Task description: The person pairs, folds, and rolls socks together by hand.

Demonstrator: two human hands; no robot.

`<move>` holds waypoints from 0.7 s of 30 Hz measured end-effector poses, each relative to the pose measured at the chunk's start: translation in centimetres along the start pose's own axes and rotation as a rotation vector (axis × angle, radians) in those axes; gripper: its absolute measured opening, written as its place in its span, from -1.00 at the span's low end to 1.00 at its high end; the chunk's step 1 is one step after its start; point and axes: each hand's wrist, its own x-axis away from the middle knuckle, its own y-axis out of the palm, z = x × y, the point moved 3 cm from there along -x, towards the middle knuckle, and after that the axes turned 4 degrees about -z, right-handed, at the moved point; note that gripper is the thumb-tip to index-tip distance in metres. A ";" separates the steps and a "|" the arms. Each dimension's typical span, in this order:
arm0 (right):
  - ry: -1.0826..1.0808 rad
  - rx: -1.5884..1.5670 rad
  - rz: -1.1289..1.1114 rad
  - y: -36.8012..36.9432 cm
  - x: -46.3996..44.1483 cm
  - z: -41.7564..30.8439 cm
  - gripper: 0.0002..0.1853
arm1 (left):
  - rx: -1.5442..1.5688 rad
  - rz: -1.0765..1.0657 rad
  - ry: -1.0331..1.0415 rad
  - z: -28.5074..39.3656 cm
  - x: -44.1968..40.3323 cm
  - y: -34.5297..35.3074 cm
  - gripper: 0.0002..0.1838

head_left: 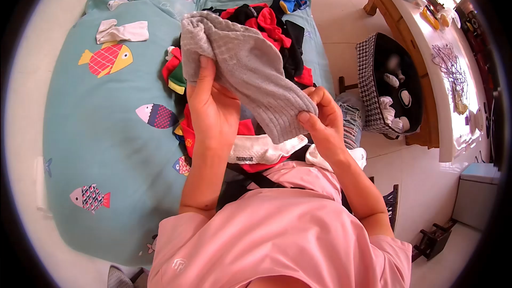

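A grey sock (240, 58) is stretched between my two hands above the bed. My left hand (210, 106) grips its foot end, thumb on top of the fabric. At the ribbed cuff, my right hand (325, 120) pinches the edge between thumb and fingers. Beneath and behind the sock lies a pile of red and black socks (274, 26). A white sock with dark lettering (261, 149) rests close to my body, below the grey one. Off to the left, a single white sock (121, 31) lies flat on the bed.
A teal fish-print sheet (112, 144) covers the bed. On the right, a houndstooth-patterned basket (368, 74) with a dark inside holds several rolled white socks (388, 109). Beyond it stands a wooden table (421, 26) with cables (452, 72) on top. A dark stool (434, 240) is at lower right.
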 end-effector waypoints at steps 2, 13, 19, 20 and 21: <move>-0.037 0.006 0.015 -0.5 -0.2 0.4 -0.79 | 0.040 0.006 -0.029 -0.3 0.0 0.2 -0.64; -0.050 0.630 0.019 0.8 -3.2 -4.6 -0.63 | -0.213 -0.172 -0.060 -1.4 1.7 1.7 -0.59; -0.005 0.034 0.079 1.5 -2.3 -2.8 -0.85 | -0.245 -0.051 -0.008 -1.3 1.3 1.6 -0.62; -0.049 -0.093 0.101 1.9 -2.4 -2.7 -0.86 | -0.249 -0.010 0.030 -1.6 1.2 1.4 -0.63; -0.031 -0.184 0.151 2.1 -2.4 -2.6 -0.86 | -0.252 0.030 0.068 -2.0 1.1 1.2 -0.63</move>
